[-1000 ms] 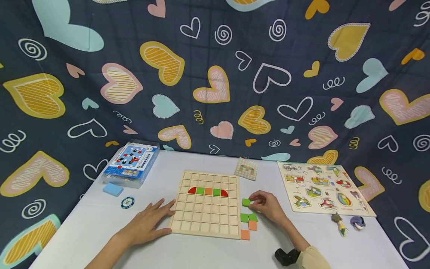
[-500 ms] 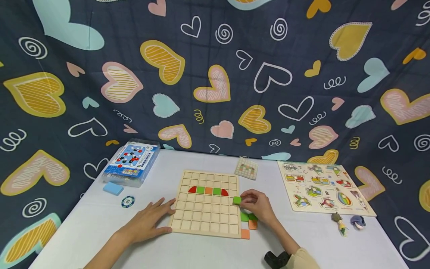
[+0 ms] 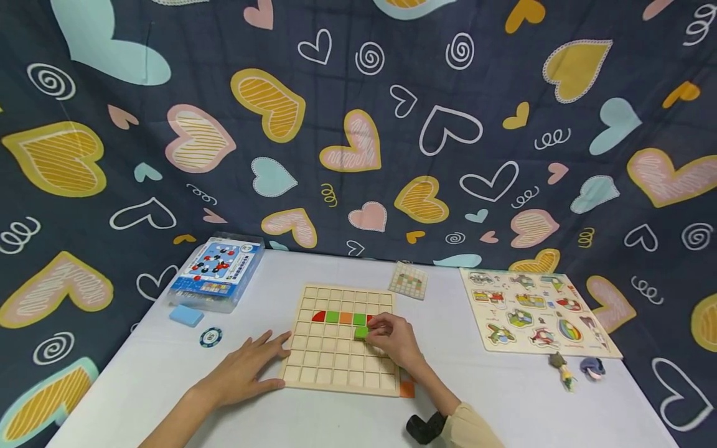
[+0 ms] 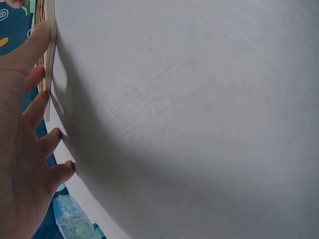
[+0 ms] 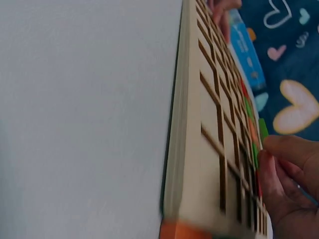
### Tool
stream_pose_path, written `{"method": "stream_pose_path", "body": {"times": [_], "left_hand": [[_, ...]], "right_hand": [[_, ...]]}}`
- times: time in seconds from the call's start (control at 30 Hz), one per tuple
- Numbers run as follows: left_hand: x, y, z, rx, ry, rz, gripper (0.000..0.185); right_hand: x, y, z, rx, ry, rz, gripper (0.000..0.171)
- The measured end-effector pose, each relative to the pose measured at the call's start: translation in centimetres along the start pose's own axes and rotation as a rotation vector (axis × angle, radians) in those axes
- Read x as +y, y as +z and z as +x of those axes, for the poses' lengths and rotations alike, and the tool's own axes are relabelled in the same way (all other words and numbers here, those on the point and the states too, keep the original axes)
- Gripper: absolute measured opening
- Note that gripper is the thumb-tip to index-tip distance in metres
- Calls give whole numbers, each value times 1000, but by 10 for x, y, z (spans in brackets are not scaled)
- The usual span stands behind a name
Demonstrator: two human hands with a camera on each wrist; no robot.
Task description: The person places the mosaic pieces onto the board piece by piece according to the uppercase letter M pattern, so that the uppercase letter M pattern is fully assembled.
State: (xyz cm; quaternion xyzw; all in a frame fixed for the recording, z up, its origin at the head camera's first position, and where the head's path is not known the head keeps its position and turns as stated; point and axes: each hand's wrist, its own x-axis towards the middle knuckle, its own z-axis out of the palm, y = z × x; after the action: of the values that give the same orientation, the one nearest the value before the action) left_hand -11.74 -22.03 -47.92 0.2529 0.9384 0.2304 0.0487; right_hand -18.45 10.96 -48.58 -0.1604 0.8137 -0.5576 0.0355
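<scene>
A square wooden grid board lies on the white table, one row bearing a red quarter-round tile, a green tile, an orange tile, another green tile and a second red piece partly behind fingers. My right hand pinches a loose green tile between thumb and fingers, over the cell just below that row's right-hand green tile. In the right wrist view the pinched green tile stands above the board. My left hand has its fingers spread, thumb and fingertips against the board's left edge.
An orange tile lies by the board's lower right corner; my right forearm covers other tiles. Behind the board is a small pattern card. A boxed kit, blue block and round chip are left; a picture puzzle and small figures right.
My right hand has carried the green tile leftward from beside the board to over its cells, near the row of coloured tiles. My left hand has stayed at the board's edge.
</scene>
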Motion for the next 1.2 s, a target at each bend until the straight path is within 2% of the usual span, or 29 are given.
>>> {"method": "stream_pose_path", "body": {"times": [0.27,0.53,0.8,1.2], "left_hand": [[-1,2,-2,11,11,-7,53],[-1,2,-2,11,5,1,53],[0,1,-1,-7,-12,-16,53],[0,1,0,-18,-12,2,54]], "right_hand": [[-9,29,9,-16,-86,-93,16],[-15,50,21,1,-164,-93,17],[-18,65,29,-21,-166,-89,16],[-19,77,33,11,-127,-27,18]]}}
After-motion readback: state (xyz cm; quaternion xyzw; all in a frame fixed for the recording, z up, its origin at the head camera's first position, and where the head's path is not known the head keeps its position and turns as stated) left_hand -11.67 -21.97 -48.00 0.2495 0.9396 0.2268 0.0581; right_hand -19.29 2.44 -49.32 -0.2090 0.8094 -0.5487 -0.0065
